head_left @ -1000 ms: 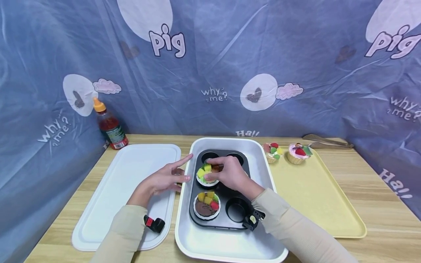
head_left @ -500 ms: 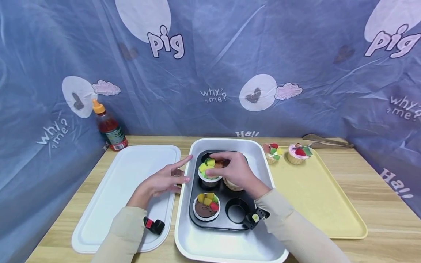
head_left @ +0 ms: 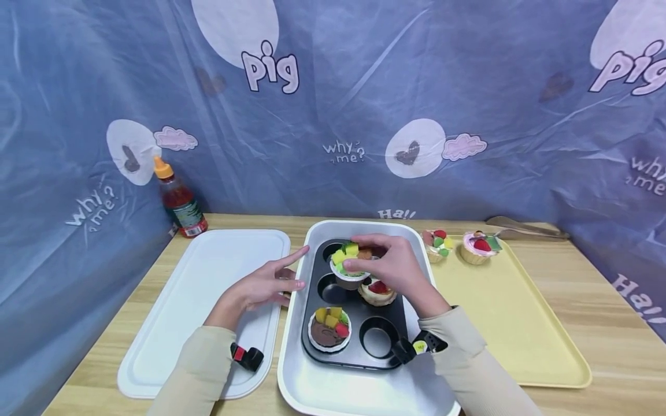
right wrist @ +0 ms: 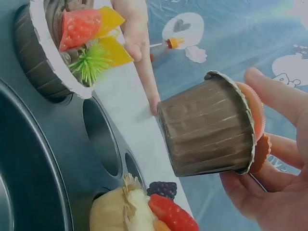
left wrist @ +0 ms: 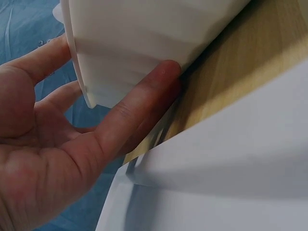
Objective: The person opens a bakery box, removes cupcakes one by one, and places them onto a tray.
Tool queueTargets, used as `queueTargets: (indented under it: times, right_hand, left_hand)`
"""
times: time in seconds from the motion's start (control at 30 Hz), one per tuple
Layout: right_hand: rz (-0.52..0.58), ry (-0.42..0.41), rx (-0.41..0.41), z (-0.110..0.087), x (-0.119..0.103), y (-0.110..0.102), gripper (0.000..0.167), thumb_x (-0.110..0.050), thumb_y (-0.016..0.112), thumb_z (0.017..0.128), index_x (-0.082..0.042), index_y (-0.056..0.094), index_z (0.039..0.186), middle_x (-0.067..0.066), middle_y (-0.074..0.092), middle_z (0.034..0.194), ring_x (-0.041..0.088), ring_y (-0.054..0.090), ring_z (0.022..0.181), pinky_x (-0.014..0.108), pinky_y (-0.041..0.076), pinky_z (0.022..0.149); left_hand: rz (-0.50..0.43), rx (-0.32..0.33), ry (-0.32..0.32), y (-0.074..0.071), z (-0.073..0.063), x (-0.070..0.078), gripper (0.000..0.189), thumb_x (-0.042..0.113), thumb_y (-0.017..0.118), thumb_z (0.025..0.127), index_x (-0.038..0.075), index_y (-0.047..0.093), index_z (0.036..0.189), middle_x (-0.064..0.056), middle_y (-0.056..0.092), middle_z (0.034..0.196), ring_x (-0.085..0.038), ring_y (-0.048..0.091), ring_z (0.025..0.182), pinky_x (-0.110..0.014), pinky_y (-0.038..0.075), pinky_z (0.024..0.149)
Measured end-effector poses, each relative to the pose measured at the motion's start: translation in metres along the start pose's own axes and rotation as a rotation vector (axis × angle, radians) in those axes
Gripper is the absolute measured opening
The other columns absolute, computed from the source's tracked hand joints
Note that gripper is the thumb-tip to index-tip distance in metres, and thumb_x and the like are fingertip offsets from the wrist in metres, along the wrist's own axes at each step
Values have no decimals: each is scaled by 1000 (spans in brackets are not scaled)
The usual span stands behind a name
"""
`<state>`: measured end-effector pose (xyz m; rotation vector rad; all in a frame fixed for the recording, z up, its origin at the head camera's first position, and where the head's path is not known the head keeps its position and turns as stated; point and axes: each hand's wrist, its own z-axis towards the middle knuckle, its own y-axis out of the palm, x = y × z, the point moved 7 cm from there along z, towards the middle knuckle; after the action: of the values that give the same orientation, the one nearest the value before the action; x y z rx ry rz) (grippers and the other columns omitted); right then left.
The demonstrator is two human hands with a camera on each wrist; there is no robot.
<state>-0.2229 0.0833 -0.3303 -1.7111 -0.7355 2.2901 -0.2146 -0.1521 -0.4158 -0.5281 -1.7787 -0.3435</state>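
Right hand [head_left: 393,263] clamps fingers on one cupcake [right wrist: 207,127] above muffin pan [head_left: 355,308]; two pan cupcakes [head_left: 325,334] seated, two far cupcakes [head_left: 476,251] by yellow tray [head_left: 510,332] edge. Left hand [head_left: 263,284], fingers apart, touches white bin [head_left: 338,391]; room at near end.

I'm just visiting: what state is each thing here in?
Green-topped cupcake: lifted above the muffin tin
Right hand: gripping that cupcake
Left hand: fingers extended, touching the deep white tray
Muffin tin: partly filled, inside the deep white tray
Chocolate cupcake: upright, near-left cup
Berry tart: sitting in middle-right cup
Pink-topped tart: upright on yellow tray
Sauce bottle: standing, capped
Flat white tray: lying flat
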Motion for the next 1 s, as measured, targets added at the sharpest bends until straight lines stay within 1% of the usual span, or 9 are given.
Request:
queueTargets:
  times: [0.13, 0.27, 0.37, 0.47, 0.57, 0.73, 0.83, 1.0]
  right_hand:
    - [-22, 6, 0, -1, 1, -3, 53, -30, 90, 75, -11, 74, 122, 6, 73, 123, 19, 68, 101, 30, 56, 84]
    - [-35, 2, 16, -1, 1, -7, 50, -28, 91, 74, -10, 76, 119, 8, 74, 119, 17, 68, 95, 26, 56, 79]
    - [-9, 10, 25, 0, 2, -12, 48, -25, 91, 75, -8, 76, 117, 10, 75, 114, 15, 67, 88, 22, 55, 74]
    - [38, 39, 35, 0, 4, -16, 48, -22, 90, 75, -6, 75, 118, 13, 76, 112, 12, 67, 85, 20, 56, 72]
    - [55, 71, 45, -1, 6, -22, 50, -23, 90, 76, -8, 75, 121, 11, 75, 114, 12, 68, 87, 19, 57, 74]
    - [-3, 95, 94, -4, 5, -35, 50, -28, 90, 76, -13, 75, 122, 8, 74, 117, 19, 66, 94, 22, 55, 76]
    - [-33, 98, 119, -7, 4, -44, 52, -28, 89, 77, -12, 74, 124, 9, 73, 118, 21, 64, 98, 22, 54, 77]
    - [-10, 97, 163, -9, 5, -61, 53, -27, 89, 77, -10, 72, 125, 10, 74, 116, 18, 65, 95, 18, 54, 75]
  left_hand:
    - [9, 5, 0, 1, 0, 1, 84, 13, 69, 96, 31, 19, 162, -27, 49, 128, -24, 65, 104, -52, 59, 88]
    - [17, 7, 1, 2, 0, 1, 84, 13, 68, 97, 31, 19, 162, -27, 49, 128, -24, 66, 103, -49, 60, 87]
    - [21, 12, -4, 1, 0, 1, 84, 13, 69, 96, 33, 20, 162, -26, 50, 127, -23, 66, 102, -45, 61, 85]
    - [22, 14, -12, 0, -1, 0, 84, 14, 69, 96, 34, 20, 161, -24, 50, 126, -22, 65, 101, -41, 61, 83]
    - [25, 14, -21, -1, -1, -1, 84, 15, 69, 96, 34, 19, 162, -24, 50, 127, -22, 65, 101, -40, 61, 82]
    - [33, 16, -32, -1, -2, -2, 85, 16, 70, 96, 36, 20, 161, -25, 49, 129, -23, 65, 103, -43, 61, 84]
    - [45, 7, -28, 0, -2, -2, 86, 18, 70, 96, 36, 18, 162, -26, 49, 131, -24, 66, 104, -45, 61, 86]
    - [32, 0, -17, 1, -1, -2, 86, 16, 70, 96, 35, 17, 162, -28, 48, 132, -24, 66, 105, -45, 61, 87]
